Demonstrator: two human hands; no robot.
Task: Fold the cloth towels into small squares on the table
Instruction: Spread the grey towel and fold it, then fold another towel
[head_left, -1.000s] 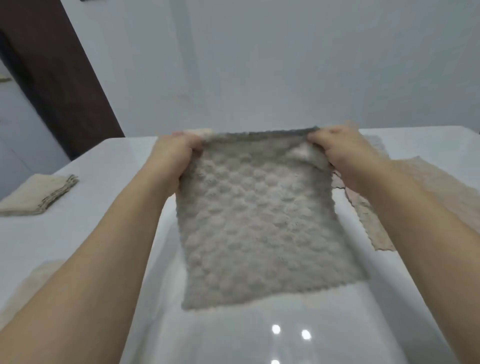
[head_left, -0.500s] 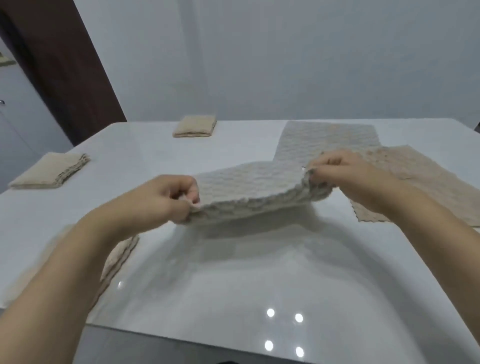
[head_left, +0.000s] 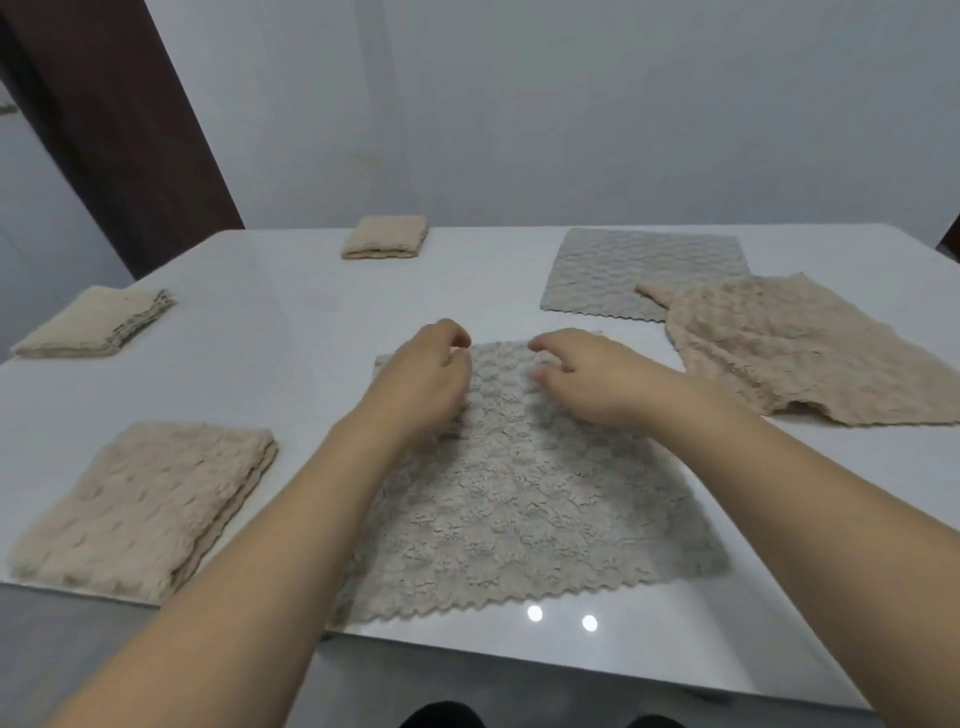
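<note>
Both hands, left hand and right hand, rest loosely curled, gripping nothing, on the far edge of the grey towel, which lies flat on the table, stretching toward the person.

Towels spread over the surface, both hands on the middle one.

An open towel lies flat at the near middle, its near edge close to the surface's front edge. The left hand and right hand rest side by side on its far part. Left of it sits a folded towel; farther back left a second folded towel; at the far edge a third folded towel. Far right, a flat towel lies partly under a rumpled towel nearer the right edge.
</note>
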